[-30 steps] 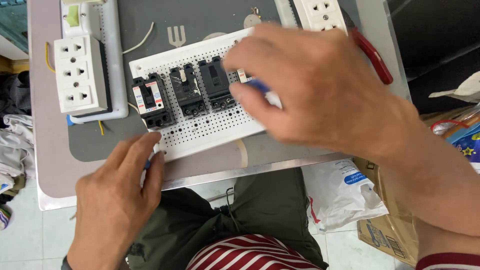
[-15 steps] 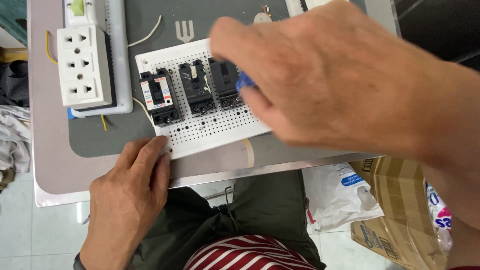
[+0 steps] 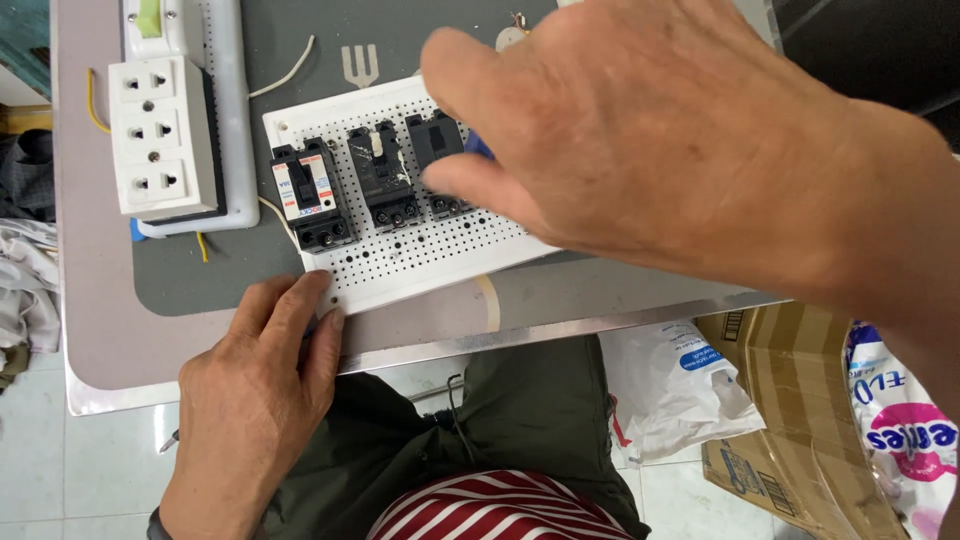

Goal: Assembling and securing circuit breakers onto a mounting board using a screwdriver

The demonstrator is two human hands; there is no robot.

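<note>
Left hand (image 3: pixel 255 400) flat, pressing board (image 3: pixel 400 265) corner. Right hand (image 3: pixel 640 140) just over the three breakers (image 3: pixel 385 180), nearer, pinching something blue (image 3: pixel 480 147).

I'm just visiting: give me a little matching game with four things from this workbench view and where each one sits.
Things:
1. left hand
2. socket strip
3. cardboard box
4. right hand

Places:
A. on the floor, lower right
B. pressing the near left corner of the perforated board
C. on the table, left of the board
D. over the board's right part, by the black breakers

Pairs: 1-B, 2-C, 3-A, 4-D
</note>
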